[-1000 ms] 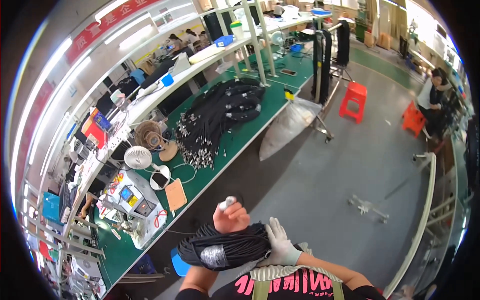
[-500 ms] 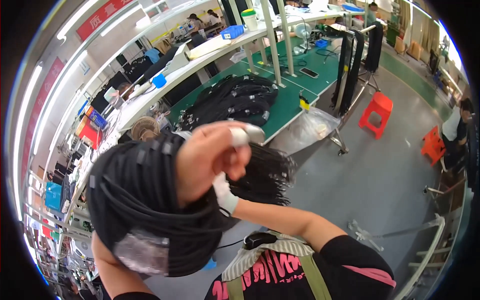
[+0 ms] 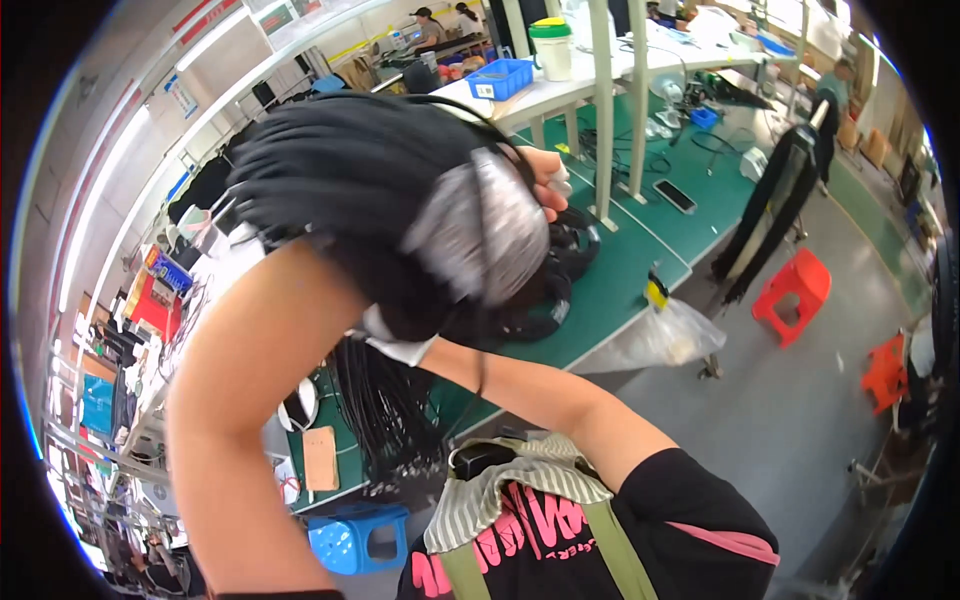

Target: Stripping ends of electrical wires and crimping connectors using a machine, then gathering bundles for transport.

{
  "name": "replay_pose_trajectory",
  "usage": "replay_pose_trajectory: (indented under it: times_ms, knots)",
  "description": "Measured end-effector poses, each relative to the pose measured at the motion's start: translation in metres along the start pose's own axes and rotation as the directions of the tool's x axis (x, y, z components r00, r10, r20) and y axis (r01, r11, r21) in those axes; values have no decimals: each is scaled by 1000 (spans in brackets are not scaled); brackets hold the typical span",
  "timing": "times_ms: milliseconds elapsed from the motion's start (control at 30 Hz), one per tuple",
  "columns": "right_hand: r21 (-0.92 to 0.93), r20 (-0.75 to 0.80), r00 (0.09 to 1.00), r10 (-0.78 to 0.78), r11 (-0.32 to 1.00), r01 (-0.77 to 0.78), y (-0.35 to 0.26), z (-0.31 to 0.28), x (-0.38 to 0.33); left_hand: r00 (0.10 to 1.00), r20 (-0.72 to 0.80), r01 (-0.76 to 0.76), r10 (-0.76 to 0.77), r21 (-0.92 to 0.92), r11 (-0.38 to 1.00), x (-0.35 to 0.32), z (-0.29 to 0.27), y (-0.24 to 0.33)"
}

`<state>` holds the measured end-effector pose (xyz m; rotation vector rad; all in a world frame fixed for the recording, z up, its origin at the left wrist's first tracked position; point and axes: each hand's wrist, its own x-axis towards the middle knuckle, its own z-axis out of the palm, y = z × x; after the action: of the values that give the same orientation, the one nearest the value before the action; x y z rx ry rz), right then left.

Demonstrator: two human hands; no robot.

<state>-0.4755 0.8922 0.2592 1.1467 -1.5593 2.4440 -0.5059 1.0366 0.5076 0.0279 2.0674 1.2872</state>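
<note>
A thick bundle of black cables [image 3: 330, 150] hangs looped around my left forearm, with a clear plastic wrap [image 3: 485, 225] round one part of it. My left hand [image 3: 550, 185] emerges beyond the bundle, fingers curled and white covers on some fingertips; the cables hide part of it. My right hand [image 3: 400, 348], in a white glove, is closed under the bundle, its fingers mostly hidden. From it hangs a bunch of thin black cords [image 3: 385, 410]. More coiled black cables [image 3: 570, 250] lie on the green table [image 3: 640, 250], partly covered by the lifted bundle.
A phone [image 3: 675, 196], a blue bin [image 3: 500, 78] and a white bucket with a green lid [image 3: 551, 50] are on the table and shelf. A plastic bag [image 3: 660, 335] hangs at the table edge. Red stools [image 3: 793, 297] and a blue stool [image 3: 360, 538] stand on the floor.
My left arm has risen and swung up and forward with the cable bundle, over the table. The hanging cords and my right hand have shifted left. The view has turned, bringing the blue stool into sight.
</note>
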Motion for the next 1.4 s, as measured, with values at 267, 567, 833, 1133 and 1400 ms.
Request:
replay_pose_trajectory:
  times_ms: [267,567,833,1133,1400]
  knots:
    - [420,-180,588,789,602,-679,135,-255,18,898,-355,173,260,828,533,266,-69,-90]
    - [608,-29,-77,997,-43,-793,113,-362,51,785,-619,-224,-30,-328,918,105,44,-330]
    - [744,-173,-19,985,118,-658,135,-339,27,996,-34,-34,-85,-999,3,166,146,-433]
    - [316,-463,110,880,279,-907,131,-317,21,804,-455,-581,-383,-738,-344,138,121,-535]
    - [417,-372,-187,909,-17,-909,146,-332,48,739,-385,-240,-553,-917,317,108,-48,-551]
